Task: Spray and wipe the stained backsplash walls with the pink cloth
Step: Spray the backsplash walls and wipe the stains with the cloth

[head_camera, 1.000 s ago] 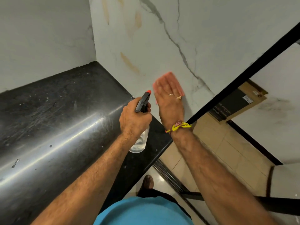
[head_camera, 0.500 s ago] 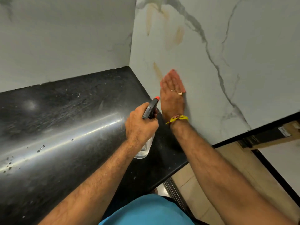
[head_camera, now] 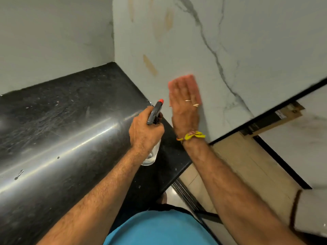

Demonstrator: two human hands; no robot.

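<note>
My right hand [head_camera: 184, 106] lies flat with straight fingers and presses the pink cloth [head_camera: 193, 82] against the white marble backsplash wall [head_camera: 247, 41]. The cloth shows only past the fingertips and along the hand's right side. Tan streak stains [head_camera: 150, 65] mark the wall up and left of the cloth, with more stains [head_camera: 168, 20] higher up. My left hand [head_camera: 145, 131] grips a spray bottle [head_camera: 155, 112] with a grey trigger head and orange nozzle. The nozzle points up toward the wall, just left of my right hand. The clear bottle body [head_camera: 150, 156] hangs below my fist.
A black stone countertop [head_camera: 62, 129] with scratches and droplets runs along the left into the corner. Its front edge ends near my right wrist. Beige floor tiles [head_camera: 238, 165] and a brown cardboard box [head_camera: 276, 121] lie beyond the wall's black edge on the right.
My right hand slid the cloth to the right along the wall, back from near the low stain. The left hand kept its grip on the bottle. The view shifted.
</note>
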